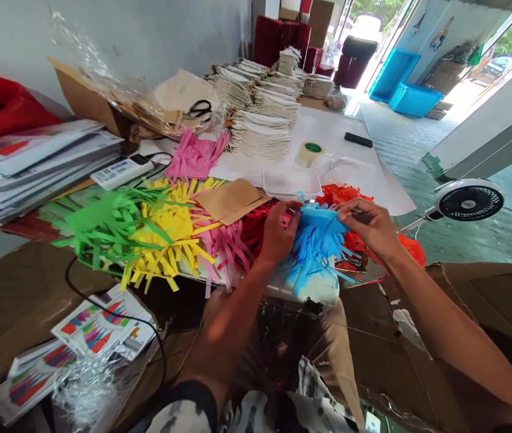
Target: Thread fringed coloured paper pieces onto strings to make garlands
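Both hands hold a bundle of blue fringed paper (316,240) above the near table edge. My left hand (278,231) pinches its top left, fingers closed. My right hand (368,225) pinches its top right corner. Its cut strips hang down toward me. Red fringed paper (341,193) lies right behind and under the blue bundle. To the left lie pink fringed paper (226,243), yellow fringed paper (169,231) and green fringed paper (106,225) in a row. A brown paper envelope (231,199) rests on the yellow and pink piles.
Stacks of folded paper (262,114), scissors (199,109), a tape roll (312,150), a clear plastic box (292,180) and another pink pile (195,153) sit farther back. A small fan (467,199) stands right. Printed sheets (95,328) and a black cable (115,310) lie near left.
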Demonstrator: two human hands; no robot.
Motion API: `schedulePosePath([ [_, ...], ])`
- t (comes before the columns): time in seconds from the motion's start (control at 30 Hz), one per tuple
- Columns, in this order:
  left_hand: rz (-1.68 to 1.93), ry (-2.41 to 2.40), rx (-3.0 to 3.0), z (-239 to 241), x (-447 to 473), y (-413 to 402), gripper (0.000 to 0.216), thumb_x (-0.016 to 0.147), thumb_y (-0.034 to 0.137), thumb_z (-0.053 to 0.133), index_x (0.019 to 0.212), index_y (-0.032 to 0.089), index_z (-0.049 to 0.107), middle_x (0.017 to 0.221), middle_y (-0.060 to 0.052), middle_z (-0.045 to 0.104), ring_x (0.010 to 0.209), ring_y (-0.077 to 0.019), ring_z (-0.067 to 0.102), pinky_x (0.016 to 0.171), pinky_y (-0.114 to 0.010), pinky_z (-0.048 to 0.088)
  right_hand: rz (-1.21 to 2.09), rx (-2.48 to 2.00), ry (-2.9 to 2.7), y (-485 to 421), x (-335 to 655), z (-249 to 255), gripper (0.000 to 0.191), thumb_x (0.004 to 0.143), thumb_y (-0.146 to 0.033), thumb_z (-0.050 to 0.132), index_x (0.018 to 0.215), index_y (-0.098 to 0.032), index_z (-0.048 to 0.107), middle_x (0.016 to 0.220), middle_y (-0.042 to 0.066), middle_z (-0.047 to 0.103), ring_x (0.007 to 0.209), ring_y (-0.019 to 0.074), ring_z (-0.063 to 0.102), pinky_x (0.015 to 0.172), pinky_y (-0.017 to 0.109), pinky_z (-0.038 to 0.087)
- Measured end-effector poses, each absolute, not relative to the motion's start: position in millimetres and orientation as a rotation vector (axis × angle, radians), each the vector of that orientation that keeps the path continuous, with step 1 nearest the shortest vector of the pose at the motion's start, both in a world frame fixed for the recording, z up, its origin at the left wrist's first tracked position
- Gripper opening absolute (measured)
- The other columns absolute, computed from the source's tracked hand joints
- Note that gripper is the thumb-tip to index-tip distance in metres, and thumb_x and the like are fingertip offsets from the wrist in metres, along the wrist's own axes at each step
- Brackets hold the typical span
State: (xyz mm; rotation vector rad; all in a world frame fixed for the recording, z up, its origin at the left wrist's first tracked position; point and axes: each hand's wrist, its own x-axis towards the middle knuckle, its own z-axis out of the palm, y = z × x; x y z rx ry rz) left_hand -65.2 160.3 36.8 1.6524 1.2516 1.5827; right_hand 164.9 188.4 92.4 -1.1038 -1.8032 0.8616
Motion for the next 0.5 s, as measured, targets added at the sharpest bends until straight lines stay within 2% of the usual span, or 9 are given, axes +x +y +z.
schedulePosePath([
  [0.17, 1.563, 1.274, 1.701, 33, -62, 162, 0.019, 0.093, 0.014, 0.067, 0.11, 0.022, 0.065, 0.106, -0.003, 0.075, 0.104, -0.0188, 0.07, 0.097, -0.033, 0.054, 0.906, -1.125, -1.766, 188, 168, 88, 0.028, 0.084, -0.051, 0.083, 0.09, -0.025, 0.075, 0.1, 0.005, 0.078, 0.092, 0.0237, 0.071, 0.078, 0.037, 0.056],
  [0.27, 1.58, 1.335, 1.737, 30, -60, 162, 0.022, 0.093, 0.013, 0.069, 0.111, 0.022, 0.063, 0.1, -0.002, 0.075, 0.1, -0.0191, 0.07, 0.097, -0.034, 0.053, 0.901, -1.096, -1.754, 187, 169, 93, 0.025, 0.084, -0.048, 0.083, 0.09, -0.025, 0.075, 0.101, 0.005, 0.078, 0.094, 0.0243, 0.072, 0.081, 0.038, 0.057],
  [0.37, 1.597, 1.418, 1.826, 28, -59, 162, 0.021, 0.092, 0.011, 0.07, 0.109, 0.022, 0.062, 0.099, -0.002, 0.074, 0.097, -0.0191, 0.069, 0.094, -0.033, 0.052, 0.846, -1.093, -1.708, 184, 175, 103, 0.026, 0.081, -0.047, 0.085, 0.088, -0.025, 0.074, 0.101, 0.006, 0.079, 0.097, 0.0263, 0.074, 0.087, 0.041, 0.059],
  [0.5, 1.544, 1.538, 2.055, 28, -60, 160, 0.019, 0.096, 0.009, 0.064, 0.109, 0.022, 0.066, 0.104, -0.006, 0.075, 0.104, -0.0229, 0.066, 0.095, -0.036, 0.051, 0.777, -1.101, -1.65, 174, 193, 113, 0.027, 0.078, -0.048, 0.088, 0.088, -0.027, 0.074, 0.102, 0.005, 0.08, 0.098, 0.0274, 0.075, 0.088, 0.044, 0.061],
])
